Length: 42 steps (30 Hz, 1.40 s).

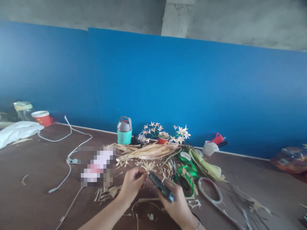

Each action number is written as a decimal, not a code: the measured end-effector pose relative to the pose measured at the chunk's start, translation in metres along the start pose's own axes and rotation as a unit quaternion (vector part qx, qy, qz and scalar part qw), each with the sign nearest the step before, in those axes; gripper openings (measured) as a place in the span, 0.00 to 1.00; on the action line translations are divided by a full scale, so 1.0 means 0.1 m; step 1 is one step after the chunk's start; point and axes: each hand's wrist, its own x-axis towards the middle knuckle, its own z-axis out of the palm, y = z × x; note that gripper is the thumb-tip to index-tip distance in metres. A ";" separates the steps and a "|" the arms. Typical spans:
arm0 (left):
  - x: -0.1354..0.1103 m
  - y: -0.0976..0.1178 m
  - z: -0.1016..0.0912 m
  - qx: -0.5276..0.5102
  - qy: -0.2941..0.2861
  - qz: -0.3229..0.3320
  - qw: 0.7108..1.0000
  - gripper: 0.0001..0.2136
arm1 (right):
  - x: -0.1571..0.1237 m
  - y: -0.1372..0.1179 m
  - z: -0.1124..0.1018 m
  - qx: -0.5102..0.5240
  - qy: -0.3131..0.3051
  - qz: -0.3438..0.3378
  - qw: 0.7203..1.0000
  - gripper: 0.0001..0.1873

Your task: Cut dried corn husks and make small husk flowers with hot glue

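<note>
Closed around a small black stapler-like tool [160,186] with a blue end is my right hand [176,199]. The tool's front end points away from me, close to the fingertips of my left hand [134,183]. Those fingers are pinched together at the base of a pale husk flower [149,166], whose petals spread above them. The exact grip point is partly hidden by the fingers. Beyond the hands lies a bundle of dried corn husks [151,150], with husk scraps scattered around. Right of my right hand is a loop of green ribbon [189,172].
A teal jar [124,135] and a red pot with pale flowers [163,139] stand by the blue partition [144,83]. Green stalks [206,163] and a roll of white tape [210,190] lie right. White cables [69,156] and a blurred-out object [98,167] lie left.
</note>
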 end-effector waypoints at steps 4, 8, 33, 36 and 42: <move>0.00 0.01 0.00 0.004 0.003 0.007 1.000 0.08 | 0.00 -0.01 -0.01 0.007 0.007 -0.005 1.000 0.08; -0.01 0.01 0.00 0.010 0.004 0.005 1.000 0.07 | 0.00 0.00 -0.01 0.002 0.008 -0.004 1.000 0.07; -0.02 -0.12 -0.13 0.318 -0.140 0.256 0.902 0.07 | -0.01 -0.41 -0.60 0.143 -0.040 0.070 0.986 0.10; 0.08 -0.13 -0.17 0.252 -0.039 0.148 0.956 0.05 | -0.19 -0.48 -0.88 -0.092 -0.156 0.019 0.983 0.02; 0.09 0.00 -0.16 0.065 -0.020 0.064 0.996 0.12 | -0.67 0.40 -0.91 -0.426 0.045 0.222 0.876 0.23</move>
